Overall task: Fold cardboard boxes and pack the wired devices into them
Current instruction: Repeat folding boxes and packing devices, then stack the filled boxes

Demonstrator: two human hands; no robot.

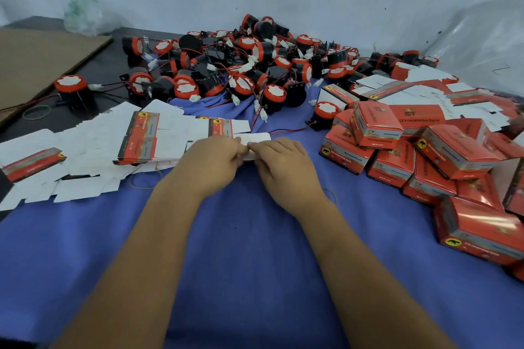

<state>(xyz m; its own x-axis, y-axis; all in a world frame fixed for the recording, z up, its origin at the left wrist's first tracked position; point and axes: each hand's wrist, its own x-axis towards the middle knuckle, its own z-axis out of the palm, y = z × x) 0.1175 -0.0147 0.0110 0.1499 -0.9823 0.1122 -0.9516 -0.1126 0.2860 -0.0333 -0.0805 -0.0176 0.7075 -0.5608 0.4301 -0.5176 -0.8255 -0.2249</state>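
Observation:
My left hand (pixel 211 163) and my right hand (pixel 280 163) meet at the middle of the blue cloth. Both pinch a flat white cardboard box blank (pixel 255 139) that lies between their fingertips, mostly hidden under the fingers. A spread of flat box blanks (pixel 136 139), white side up with red printed panels, stretches to the left of my hands. Behind them lies a heap of wired devices (pixel 241 65), black bodies with red rims, red and black wires and white plugs. One device (pixel 326 112) stands near the folded boxes.
Folded red boxes (pixel 442 156) are piled at the right, with more flat blanks (pixel 425 88) behind them. A brown cardboard sheet (pixel 37 62) lies at the far left on the dark table. Clear plastic wrap (pixel 482 37) hangs at the right wall. Blue cloth (pixel 249 249) covers the near table.

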